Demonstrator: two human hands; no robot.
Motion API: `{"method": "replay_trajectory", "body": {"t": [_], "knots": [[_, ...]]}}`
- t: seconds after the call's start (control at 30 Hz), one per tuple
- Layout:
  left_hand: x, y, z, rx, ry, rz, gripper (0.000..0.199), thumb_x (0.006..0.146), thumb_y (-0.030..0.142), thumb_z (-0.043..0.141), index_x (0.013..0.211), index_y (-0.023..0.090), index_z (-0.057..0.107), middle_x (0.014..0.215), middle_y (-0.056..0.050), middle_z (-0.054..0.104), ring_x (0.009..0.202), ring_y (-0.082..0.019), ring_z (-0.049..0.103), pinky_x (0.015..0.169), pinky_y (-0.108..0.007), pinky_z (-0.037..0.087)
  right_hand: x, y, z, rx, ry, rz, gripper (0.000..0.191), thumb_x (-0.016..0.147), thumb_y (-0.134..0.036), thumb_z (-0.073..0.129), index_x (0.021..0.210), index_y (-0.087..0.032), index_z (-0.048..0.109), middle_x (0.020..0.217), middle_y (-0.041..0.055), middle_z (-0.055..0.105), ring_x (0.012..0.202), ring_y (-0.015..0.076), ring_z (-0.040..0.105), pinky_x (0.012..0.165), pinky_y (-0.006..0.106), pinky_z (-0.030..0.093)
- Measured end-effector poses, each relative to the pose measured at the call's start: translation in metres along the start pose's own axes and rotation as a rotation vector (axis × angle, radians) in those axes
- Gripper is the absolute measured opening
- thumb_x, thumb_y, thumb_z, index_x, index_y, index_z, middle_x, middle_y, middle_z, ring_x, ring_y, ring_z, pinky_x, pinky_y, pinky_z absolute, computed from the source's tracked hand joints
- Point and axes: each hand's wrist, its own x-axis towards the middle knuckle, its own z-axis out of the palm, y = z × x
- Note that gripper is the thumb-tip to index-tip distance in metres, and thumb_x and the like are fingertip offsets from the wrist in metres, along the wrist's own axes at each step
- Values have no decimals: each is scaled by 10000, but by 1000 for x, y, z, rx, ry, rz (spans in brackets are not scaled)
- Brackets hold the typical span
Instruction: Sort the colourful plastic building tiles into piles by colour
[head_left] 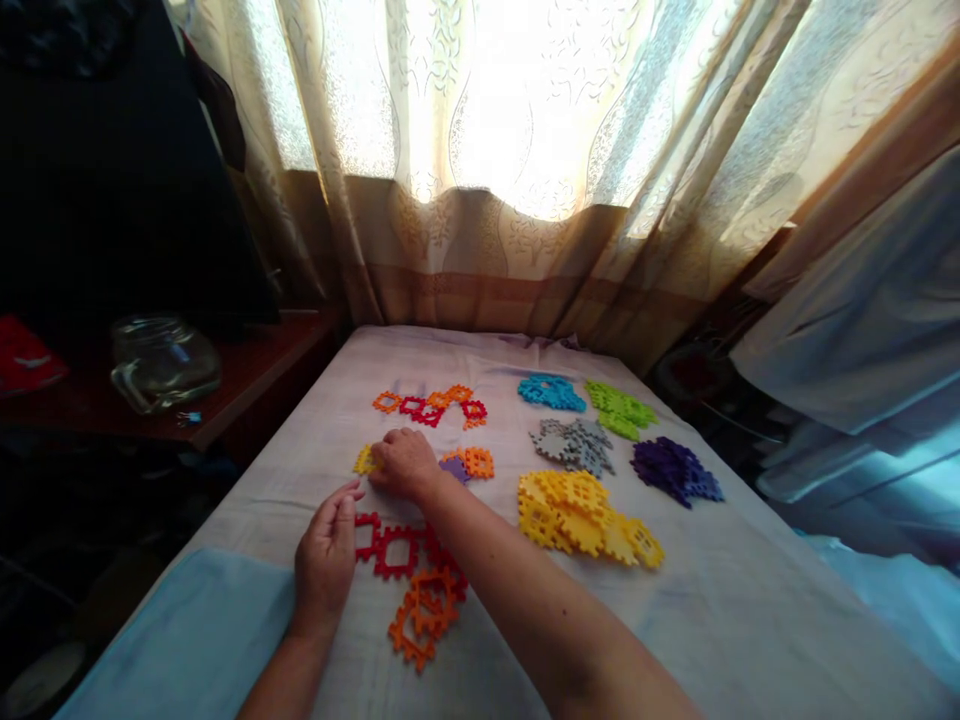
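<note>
My right hand (405, 462) reaches across the bed-like surface, its fingers closed at a yellow notched plastic building piece (364, 460). Part of that piece is under the fingertips. Just beyond the wrist, a purple piece (454, 467) and an orange piece (480, 462) show, partly covered by my arm. My left hand (327, 548) rests nearer to me, its fingers curled and the thumb against them; whether anything is inside is hidden. Beside it lie red square frame pieces (396, 551), and orange frame pieces (426, 612) overlap closer to me.
Yellow (577, 510), grey (574, 444), blue (551, 391), green (619, 409) and dark purple (675, 470) piles lie on the right. Red and orange pieces (429, 408) lie farther back. A glass jug (166, 362) stands on the left-hand shelf. Curtains (480, 240) hang behind.
</note>
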Motion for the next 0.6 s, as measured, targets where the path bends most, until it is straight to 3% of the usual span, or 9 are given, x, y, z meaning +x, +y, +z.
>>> {"method": "replay_trajectory", "body": {"t": [0.13,0.27,0.43,0.5,0.6], "knots": [[2,-3,0,18,-8,18,471,837,575,419,988,207,670,1068,-72,729,1011,-222,669,899,-327,531,-35,15,-18,36,105,88,428,856,-468,585,1211,-230,616,1125,87,644,1038,236,563,882,352,430],[4,-8,1,37,-21,19,485,841,579,409,1014,204,664,1089,-70,722,1030,-224,664,920,-340,523,-110,56,-46,19,215,284,406,867,-448,590,1203,-222,622,1100,89,652,1039,234,563,912,349,409],[1,-4,0,137,-8,123,434,855,542,401,994,222,659,1091,-56,720,1000,-216,673,865,-323,540,-196,101,-61,-72,147,474,377,850,-418,607,1164,-214,650,1124,113,650,1060,253,562,929,367,397],[-3,2,0,183,-17,222,399,861,514,405,974,224,656,1121,-56,708,1004,-213,670,877,-323,534,-211,107,-61,-83,118,489,404,834,-433,622,1176,-219,647,1179,118,631,1099,260,550,949,384,386],[-7,10,0,221,-33,341,362,867,478,406,940,221,649,1136,-65,700,1027,-210,663,933,-333,511,-207,105,-59,-89,146,445,513,813,-501,631,1255,-241,604,1341,133,544,1222,281,482,1010,425,340]]}}
